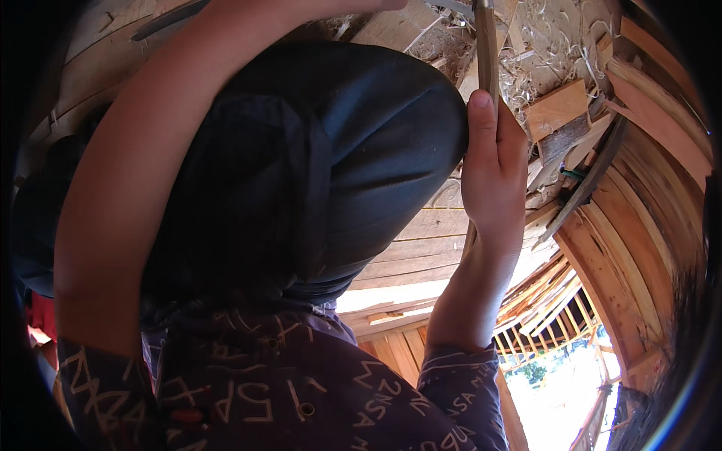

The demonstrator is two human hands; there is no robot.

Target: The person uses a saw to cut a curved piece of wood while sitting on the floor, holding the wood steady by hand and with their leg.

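My right hand [492, 161] is closed around the wooden handle [487, 56] of a long tool, thumb laid along the shaft. A metal collar [483, 4] tops this handle at the upper edge. The tool's head is out of the picture, so I cannot tell its kind. Below my palm, the handle's lower end shows beside the wrist. My left arm curves up over my dark-trousered leg [383, 128]. Only a sliver of my left hand [387, 4] shows at the top edge, with its grip cut off. Close to it, a grey metal strip [451, 6] is partly visible.
Curly wood shavings [538, 52] and offcuts [558, 109] lie beyond my right hand on a plank surface [429, 225]. Curved timber walls [639, 233] rise on the right. A dark slat [587, 180] leans there. Thin wood strips [538, 301] are piled near a bright opening.
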